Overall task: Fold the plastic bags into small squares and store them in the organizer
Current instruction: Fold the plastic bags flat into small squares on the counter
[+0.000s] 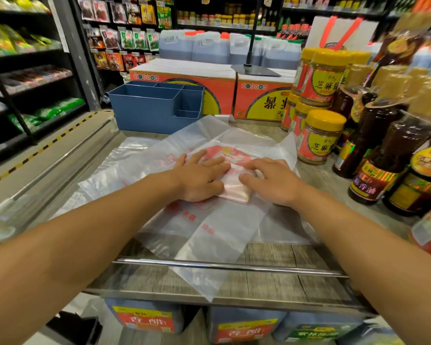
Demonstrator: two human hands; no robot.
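On the counter [316,180], atop loose bags, I press the folded bag [234,189] with my flat left hand [202,179] and curled right hand [271,181]; slick plastic may spring open once released.

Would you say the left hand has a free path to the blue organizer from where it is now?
Probably yes. The left hand presses flat on the folded bag, and only loose flat plastic bags lie between it and the blue organizer further back on the left. The jars stand off to the right.
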